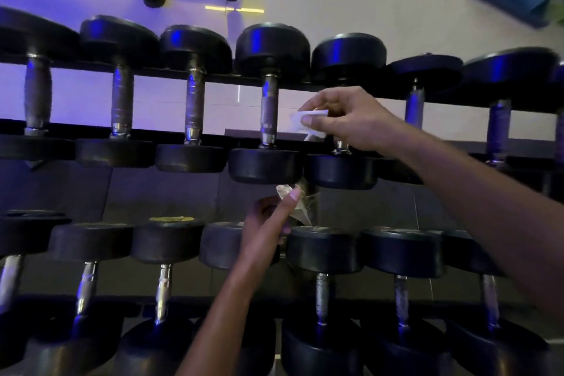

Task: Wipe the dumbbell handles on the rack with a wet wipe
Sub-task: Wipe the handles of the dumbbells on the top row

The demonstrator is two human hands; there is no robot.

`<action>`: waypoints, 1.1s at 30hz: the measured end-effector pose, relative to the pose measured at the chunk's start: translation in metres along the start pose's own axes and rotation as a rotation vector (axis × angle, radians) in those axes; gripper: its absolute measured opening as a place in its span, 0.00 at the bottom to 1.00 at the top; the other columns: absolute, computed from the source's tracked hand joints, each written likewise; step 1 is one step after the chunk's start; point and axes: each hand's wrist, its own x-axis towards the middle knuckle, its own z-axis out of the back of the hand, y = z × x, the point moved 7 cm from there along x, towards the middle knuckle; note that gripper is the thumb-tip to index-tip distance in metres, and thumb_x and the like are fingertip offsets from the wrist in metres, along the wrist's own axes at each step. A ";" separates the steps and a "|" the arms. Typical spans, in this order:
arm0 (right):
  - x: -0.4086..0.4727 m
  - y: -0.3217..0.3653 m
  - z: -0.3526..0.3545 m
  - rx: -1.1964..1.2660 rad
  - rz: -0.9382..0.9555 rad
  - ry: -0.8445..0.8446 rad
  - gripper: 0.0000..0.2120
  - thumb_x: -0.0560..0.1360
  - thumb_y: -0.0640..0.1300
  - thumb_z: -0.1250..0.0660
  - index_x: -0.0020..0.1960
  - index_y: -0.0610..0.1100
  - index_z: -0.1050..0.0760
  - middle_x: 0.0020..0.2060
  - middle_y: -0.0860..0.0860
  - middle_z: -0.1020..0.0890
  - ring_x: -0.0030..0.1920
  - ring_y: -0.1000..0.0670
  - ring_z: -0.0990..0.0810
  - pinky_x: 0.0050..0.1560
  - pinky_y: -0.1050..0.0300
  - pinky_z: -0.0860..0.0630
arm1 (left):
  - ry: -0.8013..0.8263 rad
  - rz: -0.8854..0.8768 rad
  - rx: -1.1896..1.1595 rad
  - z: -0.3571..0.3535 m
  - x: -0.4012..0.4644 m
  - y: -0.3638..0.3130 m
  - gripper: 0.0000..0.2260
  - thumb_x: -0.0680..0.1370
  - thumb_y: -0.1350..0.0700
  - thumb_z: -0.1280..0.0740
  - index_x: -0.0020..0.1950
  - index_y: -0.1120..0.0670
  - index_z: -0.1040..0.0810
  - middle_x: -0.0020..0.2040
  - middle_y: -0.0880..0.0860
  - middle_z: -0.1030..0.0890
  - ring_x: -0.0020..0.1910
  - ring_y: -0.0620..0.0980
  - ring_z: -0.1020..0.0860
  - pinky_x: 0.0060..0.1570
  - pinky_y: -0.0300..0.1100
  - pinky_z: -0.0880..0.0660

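My right hand (pixel 345 119) reaches forward, thumb and fingers pinching the wipe (pixel 309 119) just beside a handle (pixel 269 110); below it, my left hand (pixel 268 220) grips a wrapper (pixel 300 207).

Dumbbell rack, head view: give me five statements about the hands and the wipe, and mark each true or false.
1. The right hand pinches a white wipe. True.
2. The wipe is at the top row of the rack. True.
3. The left hand is empty. False: it holds a crinkled wrapper.
4. The left hand grips a dumbbell handle. False: it is raised between the two rows, holding only the wrapper.
5. The dumbbells on the top row lie on the floor. False: they rest on the rack.
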 end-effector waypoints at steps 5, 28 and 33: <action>-0.025 -0.032 0.042 0.016 0.010 -0.140 0.11 0.74 0.47 0.21 0.53 0.51 0.20 0.47 0.51 0.12 0.49 0.50 0.13 0.56 0.47 0.17 | 0.001 0.000 0.081 -0.049 -0.013 -0.006 0.37 0.68 0.25 0.24 0.58 0.56 0.17 0.42 0.46 0.17 0.39 0.44 0.19 0.39 0.42 0.21; 0.010 -0.020 0.010 -1.124 0.376 0.177 0.18 0.77 0.65 0.31 0.55 0.54 0.14 0.51 0.54 0.26 0.63 0.46 0.29 0.60 0.51 0.33 | -0.120 -0.054 -0.089 -0.091 0.008 -0.004 0.42 0.65 0.26 0.21 0.72 0.48 0.21 0.60 0.52 0.13 0.44 0.41 0.16 0.40 0.38 0.20; 0.016 -0.015 0.001 -1.218 0.339 0.179 0.18 0.77 0.64 0.30 0.53 0.50 0.15 0.57 0.49 0.23 0.64 0.43 0.28 0.62 0.47 0.32 | -0.130 -0.042 -0.092 -0.092 0.006 -0.005 0.42 0.65 0.26 0.21 0.73 0.46 0.22 0.61 0.49 0.13 0.43 0.41 0.16 0.42 0.40 0.20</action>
